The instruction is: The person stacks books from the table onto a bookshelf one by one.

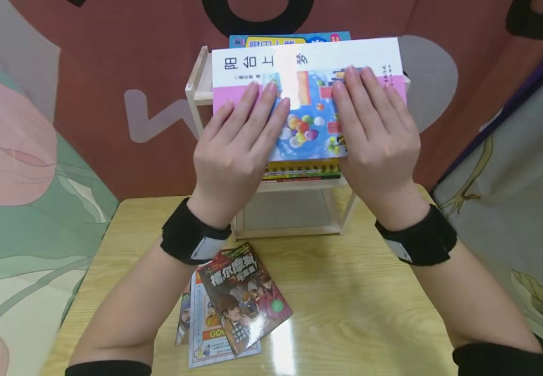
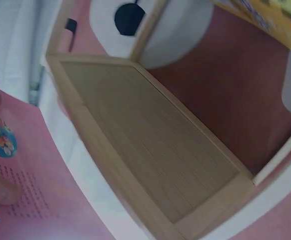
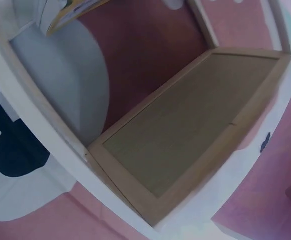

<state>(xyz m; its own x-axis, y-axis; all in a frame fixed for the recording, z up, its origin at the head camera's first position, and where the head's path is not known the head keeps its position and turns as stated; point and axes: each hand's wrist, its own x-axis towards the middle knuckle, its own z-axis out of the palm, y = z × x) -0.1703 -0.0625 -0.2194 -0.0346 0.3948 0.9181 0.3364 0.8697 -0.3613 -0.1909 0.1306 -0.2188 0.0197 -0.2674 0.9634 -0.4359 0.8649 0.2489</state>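
A book with a white and pink cover and colourful balloons (image 1: pixel 301 130) is held in front of the white shelf's top. My left hand (image 1: pixel 235 156) grips its left side, fingers spread over the front cover. On the right side, my right hand (image 1: pixel 379 141) holds it likewise. In the left wrist view, the pink back cover (image 2: pixel 40 175) shows with a digit against it. A corner of the same book (image 3: pixel 265 185) appears at the right of the right wrist view, with a fingertip at the edge. The thumbs are hidden in the head view.
A white shelf rack (image 1: pixel 295 230) stands on the wooden table (image 1: pixel 346 303), with several books (image 1: pixel 301 172) on its middle tier. Behind the held book, a blue book (image 1: pixel 290 39) shows. A dark-covered book (image 1: pixel 250 300) lies over others on the table.
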